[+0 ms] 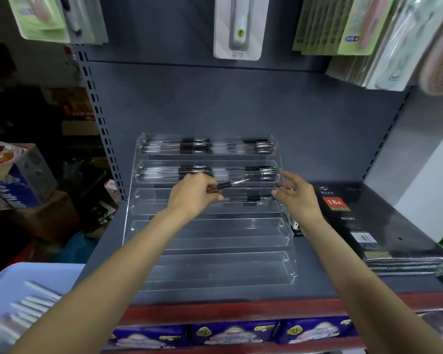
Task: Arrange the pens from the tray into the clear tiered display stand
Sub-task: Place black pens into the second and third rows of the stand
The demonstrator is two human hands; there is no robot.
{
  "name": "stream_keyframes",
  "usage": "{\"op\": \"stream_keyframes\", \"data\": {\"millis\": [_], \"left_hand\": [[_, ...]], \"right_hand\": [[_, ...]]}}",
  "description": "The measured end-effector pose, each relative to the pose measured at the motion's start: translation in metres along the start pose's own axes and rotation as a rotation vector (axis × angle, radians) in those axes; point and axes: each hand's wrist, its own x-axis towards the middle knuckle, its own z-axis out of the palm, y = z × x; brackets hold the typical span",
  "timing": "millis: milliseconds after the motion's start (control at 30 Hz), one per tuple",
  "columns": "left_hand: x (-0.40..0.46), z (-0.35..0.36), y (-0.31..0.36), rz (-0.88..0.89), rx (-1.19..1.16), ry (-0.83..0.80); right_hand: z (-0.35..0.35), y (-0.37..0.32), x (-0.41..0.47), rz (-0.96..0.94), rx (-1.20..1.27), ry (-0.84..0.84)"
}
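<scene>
Blue plastic tray (36,274), left grip (189,195) pinching slim pen (225,185), right grip (296,194) loose beside clear stand (215,264)

Below the pen (226,184) we pinch, three stand (210,267) tiers lie open; above, two pen-filled tiers; right, stacked diaries (353,221).

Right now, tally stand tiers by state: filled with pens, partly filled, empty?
Filled tiers: 2, top tier and second tier
Partly filled: 1, third tier, pen lying in it
Empty: 2, fourth tier and bottom tier
Total: 5 tiers in the clear display stand
</scene>
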Motion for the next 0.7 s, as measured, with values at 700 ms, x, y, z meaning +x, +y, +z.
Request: {"op": "stream_keyframes", "data": {"millis": [700], "left_hand": [[-0.003, -0.015, 0.007, 0.074, 0.124, 0.105]], "right_hand": [[0.008, -0.02, -0.022, -0.284, -0.227, 0.119]]}}
